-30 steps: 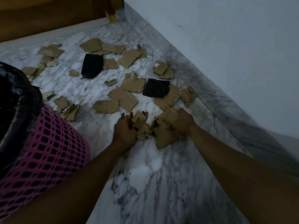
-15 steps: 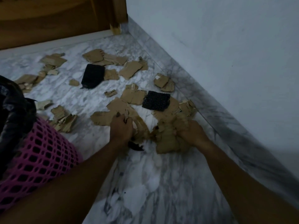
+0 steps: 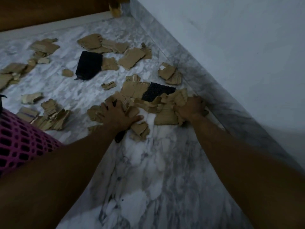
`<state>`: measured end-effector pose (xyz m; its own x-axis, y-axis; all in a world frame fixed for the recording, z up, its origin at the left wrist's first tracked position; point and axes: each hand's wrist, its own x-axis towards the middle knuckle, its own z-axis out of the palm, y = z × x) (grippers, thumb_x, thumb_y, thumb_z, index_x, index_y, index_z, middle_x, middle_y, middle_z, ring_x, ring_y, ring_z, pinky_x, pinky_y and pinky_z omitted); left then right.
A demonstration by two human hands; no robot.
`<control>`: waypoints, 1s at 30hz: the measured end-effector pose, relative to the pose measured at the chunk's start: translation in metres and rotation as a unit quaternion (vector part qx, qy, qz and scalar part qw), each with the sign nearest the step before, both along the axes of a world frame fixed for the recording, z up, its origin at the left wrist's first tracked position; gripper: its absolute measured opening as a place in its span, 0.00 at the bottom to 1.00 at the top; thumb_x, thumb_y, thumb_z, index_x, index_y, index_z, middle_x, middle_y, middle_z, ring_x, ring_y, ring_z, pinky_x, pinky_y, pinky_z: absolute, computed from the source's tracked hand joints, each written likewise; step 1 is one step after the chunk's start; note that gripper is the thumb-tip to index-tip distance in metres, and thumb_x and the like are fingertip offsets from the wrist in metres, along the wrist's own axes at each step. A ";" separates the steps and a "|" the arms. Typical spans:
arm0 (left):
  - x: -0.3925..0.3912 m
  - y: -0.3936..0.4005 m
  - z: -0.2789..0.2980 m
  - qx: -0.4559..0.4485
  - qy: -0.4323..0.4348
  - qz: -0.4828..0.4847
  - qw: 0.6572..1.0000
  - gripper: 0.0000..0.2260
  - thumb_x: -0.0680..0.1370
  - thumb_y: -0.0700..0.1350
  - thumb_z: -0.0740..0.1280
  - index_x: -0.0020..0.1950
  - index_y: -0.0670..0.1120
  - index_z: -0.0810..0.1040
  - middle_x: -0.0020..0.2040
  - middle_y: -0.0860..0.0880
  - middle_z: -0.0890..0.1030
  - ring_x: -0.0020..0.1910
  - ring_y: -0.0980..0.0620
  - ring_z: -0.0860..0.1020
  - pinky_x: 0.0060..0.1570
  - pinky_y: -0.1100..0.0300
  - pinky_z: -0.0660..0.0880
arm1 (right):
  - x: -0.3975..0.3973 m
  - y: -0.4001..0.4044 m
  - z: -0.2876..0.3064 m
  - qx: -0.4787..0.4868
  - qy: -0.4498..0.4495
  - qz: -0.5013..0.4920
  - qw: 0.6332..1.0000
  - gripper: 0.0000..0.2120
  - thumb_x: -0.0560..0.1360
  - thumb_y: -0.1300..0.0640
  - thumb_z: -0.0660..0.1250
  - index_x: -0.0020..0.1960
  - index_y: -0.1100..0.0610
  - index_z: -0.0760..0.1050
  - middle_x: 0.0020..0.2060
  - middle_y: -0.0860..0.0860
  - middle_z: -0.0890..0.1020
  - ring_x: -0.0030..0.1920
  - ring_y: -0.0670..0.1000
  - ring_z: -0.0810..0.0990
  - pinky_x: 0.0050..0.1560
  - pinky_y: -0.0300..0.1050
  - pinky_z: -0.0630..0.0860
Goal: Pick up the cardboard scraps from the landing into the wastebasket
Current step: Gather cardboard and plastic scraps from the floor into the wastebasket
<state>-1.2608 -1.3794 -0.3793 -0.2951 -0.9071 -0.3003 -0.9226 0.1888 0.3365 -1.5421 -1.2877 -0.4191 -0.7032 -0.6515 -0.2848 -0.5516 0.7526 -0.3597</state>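
At the lower left edge of the frame stands the pink mesh wastebasket [image 3: 21,146]; only its side wall shows, so its contents cannot be told. The marble floor [image 3: 156,187] in the lower middle is bare, with both forearms reaching over it.

At mid-frame the left hand [image 3: 118,114] lies flat, fingers spread, pressing down on a pile of scraps [image 3: 140,128]; a small dark thing [image 3: 119,138] pokes out from under the wrist. The right hand [image 3: 191,107], right of centre by the skirting [image 3: 231,103], is curled into a heap of scraps [image 3: 166,116]; how firmly it grasps cannot be told.

Just beyond the hands a black textured pad [image 3: 157,93] lies on cardboard. Further, a black block [image 3: 89,65] sits among loose scraps [image 3: 132,58], and more scraps [image 3: 44,47] are scattered toward the upper left. A wooden door [image 3: 49,9] closes the top.
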 end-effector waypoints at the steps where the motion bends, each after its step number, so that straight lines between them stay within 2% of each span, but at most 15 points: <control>1: 0.001 0.001 -0.002 -0.019 0.001 -0.006 1.000 0.58 0.58 0.84 0.60 0.76 0.46 0.65 0.81 0.44 0.50 0.79 0.34 0.49 0.73 0.33 0.58 | 0.015 0.003 0.020 -0.006 -0.001 0.009 1.000 0.51 0.55 0.22 0.53 0.67 0.54 0.73 0.66 0.57 0.74 0.68 0.64 0.70 0.64 0.63 0.71; 3: -0.001 0.004 0.000 -0.060 -0.003 -0.025 0.998 0.48 0.64 0.79 0.63 0.73 0.45 0.69 0.78 0.42 0.57 0.76 0.34 0.56 0.70 0.37 0.62 | 0.034 0.005 0.040 -0.038 -0.018 0.027 0.999 0.36 0.63 0.32 0.61 0.62 0.57 0.73 0.62 0.58 0.76 0.65 0.63 0.72 0.59 0.55 0.71; 5: -0.005 0.007 0.006 -0.084 -0.008 -0.042 0.996 0.41 0.70 0.71 0.68 0.73 0.45 0.67 0.77 0.40 0.59 0.73 0.33 0.59 0.66 0.39 0.65 | 0.048 0.007 0.049 -0.111 -0.072 0.013 0.991 0.23 0.70 0.49 0.71 0.59 0.59 0.70 0.57 0.59 0.77 0.58 0.62 0.76 0.52 0.52 0.74; 7: -0.007 0.012 0.012 -0.091 -0.023 -0.065 0.994 0.39 0.72 0.65 0.70 0.75 0.46 0.63 0.76 0.40 0.59 0.70 0.32 0.61 0.62 0.39 0.66 | 0.058 0.012 0.050 -0.169 -0.115 -0.006 0.979 0.21 0.70 0.57 0.73 0.57 0.59 0.66 0.52 0.57 0.78 0.50 0.59 0.78 0.43 0.50 0.74; 10: -0.002 0.020 0.012 -0.126 -0.040 -0.109 0.985 0.32 0.75 0.58 0.70 0.73 0.46 0.63 0.72 0.39 0.63 0.64 0.33 0.65 0.55 0.42 0.69 | 0.069 0.025 0.053 -0.219 -0.162 -0.042 0.961 0.25 0.71 0.60 0.74 0.62 0.59 0.65 0.50 0.54 0.76 0.46 0.55 0.77 0.42 0.47 0.73; 12: 0.004 0.022 0.013 -0.140 -0.042 -0.122 0.982 0.29 0.76 0.53 0.70 0.72 0.45 0.63 0.71 0.39 0.64 0.62 0.35 0.66 0.53 0.43 0.69 | 0.070 0.034 0.054 -0.219 -0.184 -0.066 0.956 0.22 0.72 0.60 0.73 0.62 0.60 0.69 0.50 0.52 0.76 0.47 0.54 0.76 0.44 0.45 0.72; 15: 0.013 0.022 0.020 -0.138 -0.031 -0.129 0.982 0.27 0.77 0.48 0.71 0.73 0.45 0.65 0.73 0.40 0.65 0.64 0.36 0.65 0.55 0.43 0.71 | 0.069 0.047 0.052 -0.218 -0.229 -0.091 0.944 0.08 0.74 0.56 0.72 0.49 0.60 0.80 0.45 0.54 0.81 0.50 0.58 0.81 0.50 0.49 0.79; 17: 0.017 0.022 0.026 -0.135 -0.002 -0.121 0.983 0.25 0.76 0.46 0.71 0.71 0.45 0.68 0.70 0.41 0.67 0.63 0.35 0.66 0.55 0.41 0.72 | 0.067 0.055 0.051 -0.236 -0.272 -0.124 0.924 0.08 0.73 0.49 0.73 0.44 0.55 0.81 0.44 0.53 0.83 0.49 0.59 0.82 0.54 0.55 0.82; 19: 0.019 0.023 0.030 -0.149 0.043 -0.123 0.980 0.19 0.74 0.45 0.72 0.63 0.46 0.73 0.63 0.41 0.73 0.57 0.36 0.70 0.50 0.42 0.72 | 0.064 0.063 0.051 -0.259 -0.317 -0.155 0.899 0.11 0.70 0.47 0.75 0.47 0.53 0.83 0.47 0.53 0.85 0.49 0.58 0.84 0.53 0.58 0.83; 21: 0.021 0.025 0.037 -0.175 0.101 -0.109 0.973 0.09 0.71 0.43 0.70 0.48 0.47 0.72 0.48 0.44 0.75 0.45 0.40 0.73 0.39 0.48 0.69 | 0.063 0.071 0.060 -0.285 -0.353 -0.166 0.876 0.09 0.70 0.57 0.77 0.50 0.54 0.84 0.47 0.54 0.86 0.48 0.57 0.85 0.49 0.56 0.84; 22: 0.020 0.026 0.041 -0.177 0.136 -0.090 0.971 0.08 0.70 0.42 0.68 0.44 0.46 0.70 0.42 0.46 0.73 0.39 0.43 0.73 0.35 0.51 0.67 | 0.061 0.073 0.066 -0.295 -0.367 -0.164 0.867 0.08 0.70 0.61 0.76 0.48 0.54 0.84 0.46 0.54 0.86 0.46 0.56 0.85 0.45 0.51 0.85; 24: 0.019 0.030 0.055 -0.179 0.214 -0.044 0.959 0.05 0.72 0.38 0.67 0.42 0.43 0.70 0.36 0.48 0.72 0.33 0.47 0.70 0.32 0.51 0.67 | 0.061 0.078 0.080 -0.305 -0.380 -0.144 0.861 0.10 0.70 0.65 0.76 0.45 0.53 0.83 0.43 0.53 0.86 0.42 0.52 0.85 0.35 0.43 0.82; 26: 0.020 0.031 0.065 -0.165 0.263 0.003 0.951 0.04 0.74 0.36 0.66 0.47 0.40 0.74 0.37 0.46 0.75 0.34 0.47 0.72 0.33 0.52 0.69 | 0.060 0.080 0.093 -0.321 -0.383 -0.126 0.857 0.11 0.69 0.66 0.76 0.46 0.54 0.83 0.42 0.52 0.86 0.39 0.51 0.85 0.33 0.41 0.81; 28: 0.022 0.033 0.073 -0.120 0.281 0.029 0.952 0.08 0.74 0.35 0.66 0.53 0.39 0.77 0.39 0.47 0.77 0.37 0.47 0.73 0.37 0.56 0.68 | 0.058 0.080 0.105 -0.343 -0.385 -0.109 0.850 0.12 0.68 0.68 0.76 0.48 0.55 0.84 0.40 0.52 0.87 0.39 0.50 0.86 0.35 0.42 0.82; 30: 0.022 0.033 0.080 -0.025 0.308 0.079 0.948 0.07 0.73 0.37 0.64 0.49 0.40 0.79 0.39 0.46 0.78 0.38 0.46 0.75 0.37 0.57 0.70 | 0.060 0.079 0.118 -0.354 -0.396 -0.092 0.842 0.13 0.68 0.69 0.76 0.48 0.55 0.84 0.40 0.50 0.88 0.39 0.49 0.87 0.37 0.42 0.83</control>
<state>-1.2390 -1.3466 -0.2994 -0.2597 -0.9631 -0.0701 -0.5721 0.0950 0.8147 -1.4824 -1.2085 -0.3009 -0.5825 -0.7564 -0.2975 0.1745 0.2411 -0.9547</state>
